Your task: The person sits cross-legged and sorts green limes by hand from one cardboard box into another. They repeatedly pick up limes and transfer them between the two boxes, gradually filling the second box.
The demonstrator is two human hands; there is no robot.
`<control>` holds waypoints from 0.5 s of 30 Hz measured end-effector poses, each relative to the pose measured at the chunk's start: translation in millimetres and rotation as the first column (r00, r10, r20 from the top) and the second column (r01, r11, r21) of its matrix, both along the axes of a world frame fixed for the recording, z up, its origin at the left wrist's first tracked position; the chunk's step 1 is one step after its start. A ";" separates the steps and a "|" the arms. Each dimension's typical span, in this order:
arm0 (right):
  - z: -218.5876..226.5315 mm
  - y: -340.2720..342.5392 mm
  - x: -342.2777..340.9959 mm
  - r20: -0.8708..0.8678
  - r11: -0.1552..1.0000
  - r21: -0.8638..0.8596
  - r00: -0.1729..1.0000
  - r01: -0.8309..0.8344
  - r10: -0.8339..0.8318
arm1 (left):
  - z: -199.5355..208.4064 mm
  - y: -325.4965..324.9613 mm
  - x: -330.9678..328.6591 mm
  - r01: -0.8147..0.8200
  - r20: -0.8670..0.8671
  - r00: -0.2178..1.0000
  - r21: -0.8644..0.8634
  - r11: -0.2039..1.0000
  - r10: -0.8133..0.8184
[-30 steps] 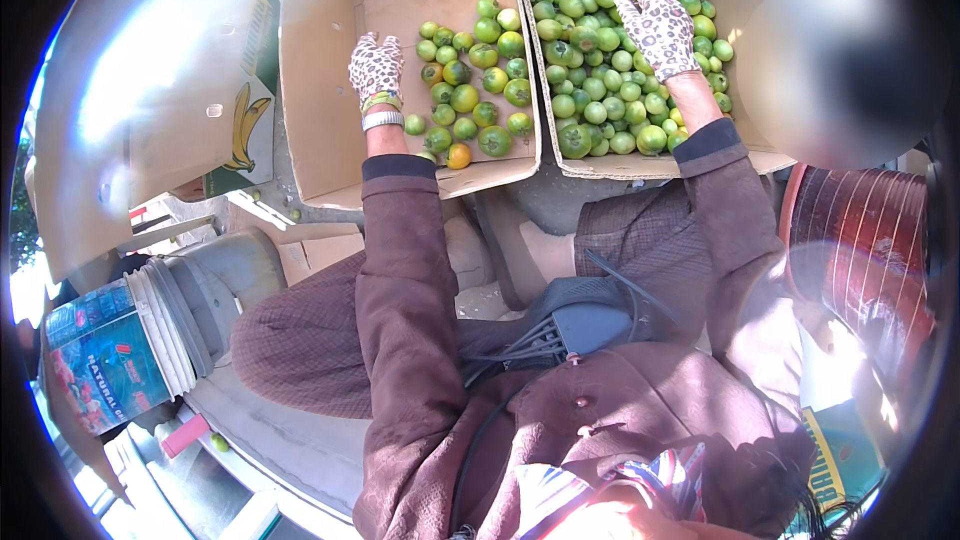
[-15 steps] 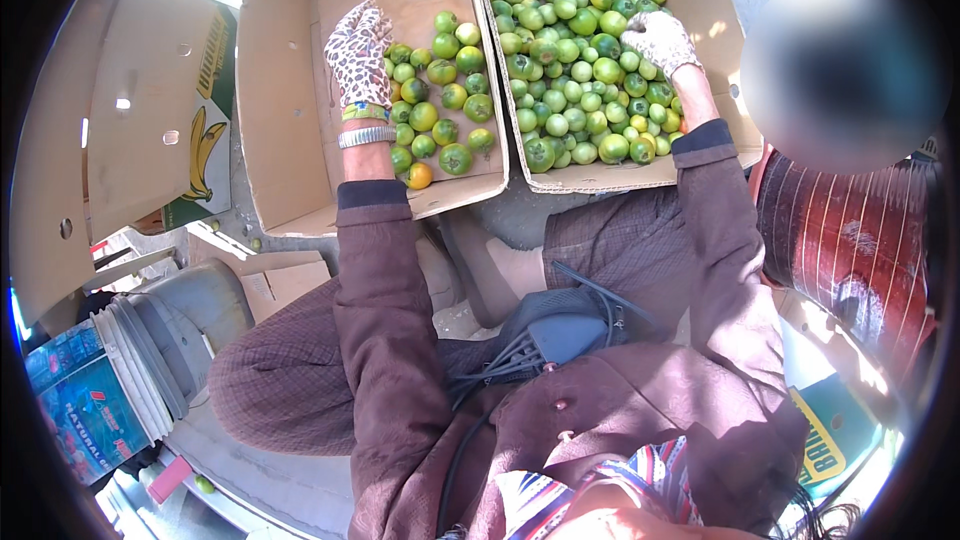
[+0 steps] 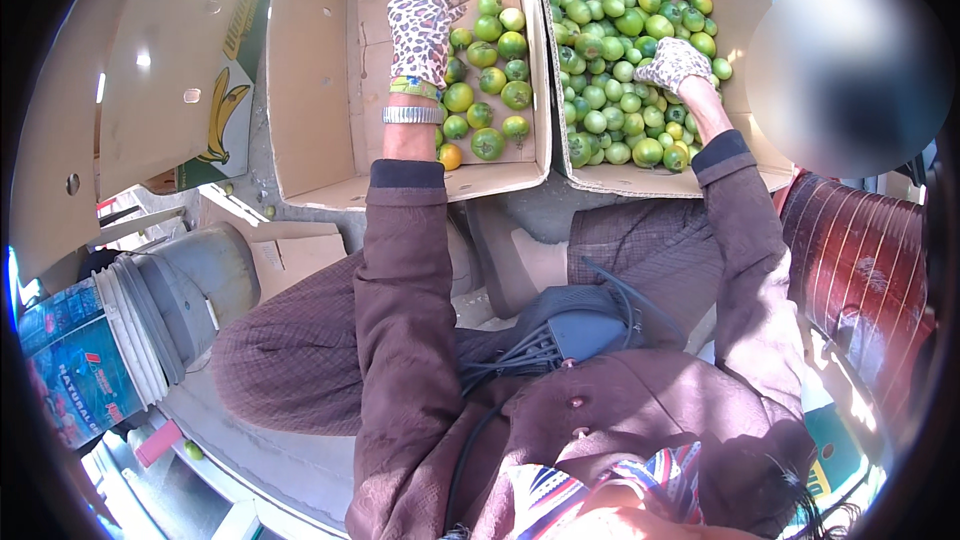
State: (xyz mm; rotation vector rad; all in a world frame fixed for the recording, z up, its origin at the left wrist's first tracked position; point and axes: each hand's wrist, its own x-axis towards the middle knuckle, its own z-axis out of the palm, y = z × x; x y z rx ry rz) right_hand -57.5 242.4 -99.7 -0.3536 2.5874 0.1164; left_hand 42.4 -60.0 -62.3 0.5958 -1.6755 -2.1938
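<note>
Over the left cardboard box (image 3: 300, 90) is my left hand (image 3: 425, 25), in a leopard-print glove. Its fingers are curled beside a loose group of green tomatoes (image 3: 487, 144); whatever they hold is hidden. One orange tomato (image 3: 450, 156) lies by the near wall. In the right cardboard box (image 3: 745, 60), my right hand (image 3: 677, 66), gloved alike, reaches down among many smaller green tomatoes (image 3: 595, 97). Its fingers are bent in against them, and the back of the hand hides what is in the grip.
An upright carton (image 3: 225, 125) with a banana picture stands at the left. Below it are a grey bucket (image 3: 210, 260) and stacked pails (image 3: 130, 330). On the right is a red ribbed container (image 3: 850, 270). A blurred round shape (image 3: 850, 70) covers the upper right.
The view has shifted, so the boxes appear farther right and slightly higher. Relative to the boxes, my left hand has moved right over the tomatoes, my right hand left and nearer me.
</note>
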 end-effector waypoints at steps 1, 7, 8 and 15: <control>6.9 -1.4 -3.7 -0.023 1.000 -0.024 1.000 0.005 -0.005 | 0.2 -1.7 0.1 0.009 -0.010 1.000 0.058 0.998 -0.009; 58.5 -57.5 29.7 -0.633 0.636 -0.630 0.769 -0.445 -0.089 | 8.2 -4.1 0.7 0.440 -0.093 0.897 0.253 0.862 -0.431; 80.4 -82.0 46.2 -0.670 0.591 -0.611 0.741 -0.526 -0.034 | 9.1 -4.2 4.5 0.536 -0.157 0.842 0.353 0.767 -0.516; 64.2 -89.6 33.2 -0.805 0.456 -0.536 0.593 -0.710 -0.023 | 17.6 -5.7 9.5 0.321 -0.205 0.937 0.192 0.927 -0.282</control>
